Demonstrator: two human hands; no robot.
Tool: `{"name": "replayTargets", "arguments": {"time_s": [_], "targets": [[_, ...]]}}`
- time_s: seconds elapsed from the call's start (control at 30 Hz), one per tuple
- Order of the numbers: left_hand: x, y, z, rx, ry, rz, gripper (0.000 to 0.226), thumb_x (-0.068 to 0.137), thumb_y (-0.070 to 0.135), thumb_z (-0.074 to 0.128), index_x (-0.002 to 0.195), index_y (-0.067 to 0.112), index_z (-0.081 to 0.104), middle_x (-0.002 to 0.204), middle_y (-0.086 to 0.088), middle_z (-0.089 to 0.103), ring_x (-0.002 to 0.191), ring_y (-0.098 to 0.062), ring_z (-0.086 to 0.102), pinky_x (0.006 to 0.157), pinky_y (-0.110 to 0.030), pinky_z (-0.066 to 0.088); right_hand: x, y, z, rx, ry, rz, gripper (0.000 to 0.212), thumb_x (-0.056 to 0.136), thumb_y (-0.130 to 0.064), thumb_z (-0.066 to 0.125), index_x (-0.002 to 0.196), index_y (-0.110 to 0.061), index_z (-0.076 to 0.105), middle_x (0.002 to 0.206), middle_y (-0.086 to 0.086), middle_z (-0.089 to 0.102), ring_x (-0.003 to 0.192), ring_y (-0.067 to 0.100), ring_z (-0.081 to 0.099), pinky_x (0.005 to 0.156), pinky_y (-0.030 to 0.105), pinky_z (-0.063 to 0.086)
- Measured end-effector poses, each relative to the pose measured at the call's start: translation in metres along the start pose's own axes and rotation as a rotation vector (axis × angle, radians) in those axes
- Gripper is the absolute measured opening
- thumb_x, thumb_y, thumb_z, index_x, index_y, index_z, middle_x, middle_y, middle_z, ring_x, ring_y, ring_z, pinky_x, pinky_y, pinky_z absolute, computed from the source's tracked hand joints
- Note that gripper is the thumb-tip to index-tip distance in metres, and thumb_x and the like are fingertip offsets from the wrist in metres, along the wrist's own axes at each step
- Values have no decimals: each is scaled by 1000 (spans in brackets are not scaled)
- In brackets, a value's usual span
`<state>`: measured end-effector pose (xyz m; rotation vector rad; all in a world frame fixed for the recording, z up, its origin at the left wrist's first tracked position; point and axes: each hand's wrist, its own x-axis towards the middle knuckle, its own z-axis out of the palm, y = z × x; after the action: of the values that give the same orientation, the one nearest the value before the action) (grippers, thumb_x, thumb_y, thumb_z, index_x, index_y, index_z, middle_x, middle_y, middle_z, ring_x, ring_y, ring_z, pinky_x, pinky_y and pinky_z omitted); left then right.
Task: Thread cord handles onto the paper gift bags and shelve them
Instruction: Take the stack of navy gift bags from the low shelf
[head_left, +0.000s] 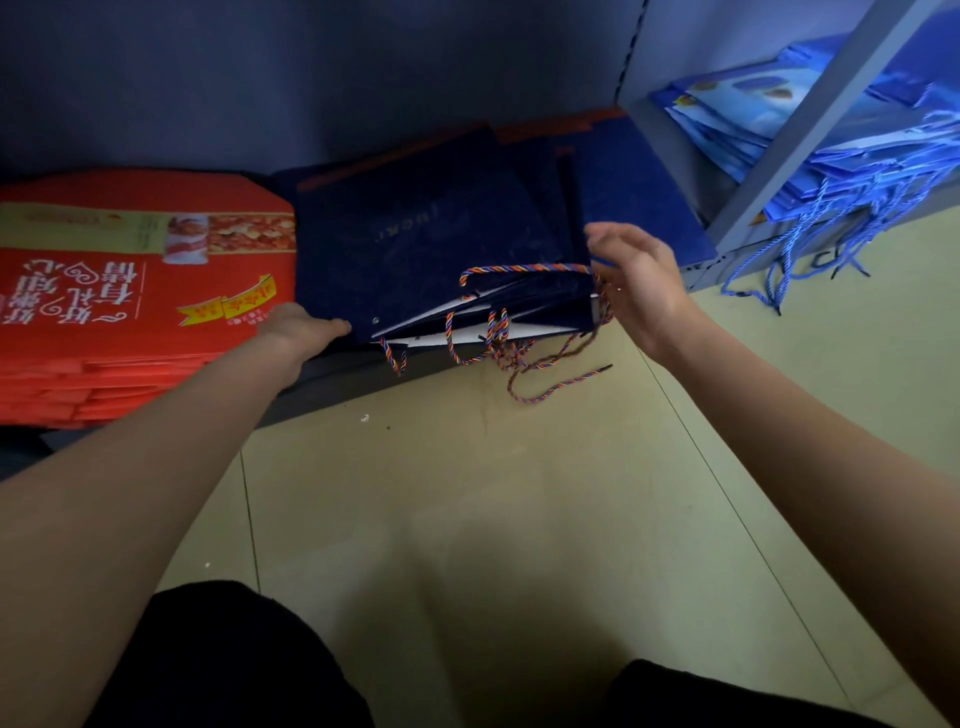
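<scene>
A stack of flat navy paper gift bags (415, 244) lies on the bottom shelf, mouths toward me. Twisted orange, blue and purple cord handles (524, 268) loop from their front edges, and loose cord ends (550, 387) trail onto the floor. My left hand (301, 327) rests against the stack's front left corner, its fingers tucked under the edge and partly hidden. My right hand (636, 280) hovers at the stack's right front corner, fingers loosely spread, next to the cord handle's right end; whether it pinches the cord I cannot tell.
Stacked flat red printed bags (130, 291) sit left of the navy ones. More navy bags (623, 192) lie behind at right. A grey shelf upright (810, 124) divides off light blue bags (779, 119) with blue cords (800, 260) hanging down. Beige tiled floor (519, 493) is in front.
</scene>
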<state>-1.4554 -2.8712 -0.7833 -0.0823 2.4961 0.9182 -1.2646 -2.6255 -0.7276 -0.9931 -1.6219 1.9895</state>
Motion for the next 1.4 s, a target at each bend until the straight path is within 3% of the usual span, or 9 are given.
{"name": "replayTargets", "arguments": {"time_s": [0.23,0.4,0.57,0.67,0.73,0.83,1.0,1.13,1.4], "targets": [[8,1,2,-80,-94,-49,68,80,33,71,135,5,42,136,-12,48,123,-30,46,104,-41,38,12,45,-9,-481,-60,265,80,85,-47,62,145,-13,24,135,2,42,123,19,44,102,37,37],[16,-7,15,-192,-185,-148,86,63,44,81,133,9,45,130,-10,54,115,-31,53,99,-46,44,28,38,37,-571,78,202,57,77,-34,72,123,-7,53,122,10,61,114,27,57,97,30,41],[-11,8,-6,-428,-292,-346,65,78,52,62,128,12,53,116,-9,63,94,-26,63,76,-36,55,-32,-30,72,-544,144,-73,53,88,-15,61,136,-8,40,116,17,63,105,31,59,86,27,36],[-65,33,-35,-339,-329,-378,34,95,42,42,91,14,60,72,-4,62,61,-12,57,73,-25,49,-74,-77,81,-427,110,-2,54,91,-13,56,140,-9,35,114,19,64,100,35,60,91,37,45],[-107,46,-59,-170,-332,-402,37,92,50,44,74,18,49,77,-6,53,62,-13,47,71,-26,42,-97,-100,74,-202,120,132,52,90,-11,56,138,-9,37,117,17,63,104,34,60,96,45,46],[-163,69,-88,-28,-368,-450,34,87,51,53,85,18,54,84,-6,53,69,-16,46,60,-26,37,-131,-133,37,46,199,320,38,88,-2,54,125,-10,48,112,12,64,103,31,61,96,47,47],[-258,150,-93,-47,-633,-583,29,85,43,60,96,17,62,96,-8,67,77,-20,62,86,-41,51,-201,-207,-64,292,433,480,23,85,6,53,101,-10,55,82,6,62,64,16,61,68,34,52],[-348,242,-79,39,-769,-538,33,85,45,59,102,17,60,102,-9,65,82,-22,62,64,-36,51,-254,-305,-148,373,651,453,29,87,11,47,75,-16,48,54,-4,61,42,6,57,48,23,49],[-511,491,-70,20,-1017,-290,46,86,54,51,125,30,47,121,-9,49,116,-37,43,93,-60,32,-320,-522,-326,376,879,233,12,83,5,50,81,-7,53,47,1,58,39,13,56,40,18,42]]}}
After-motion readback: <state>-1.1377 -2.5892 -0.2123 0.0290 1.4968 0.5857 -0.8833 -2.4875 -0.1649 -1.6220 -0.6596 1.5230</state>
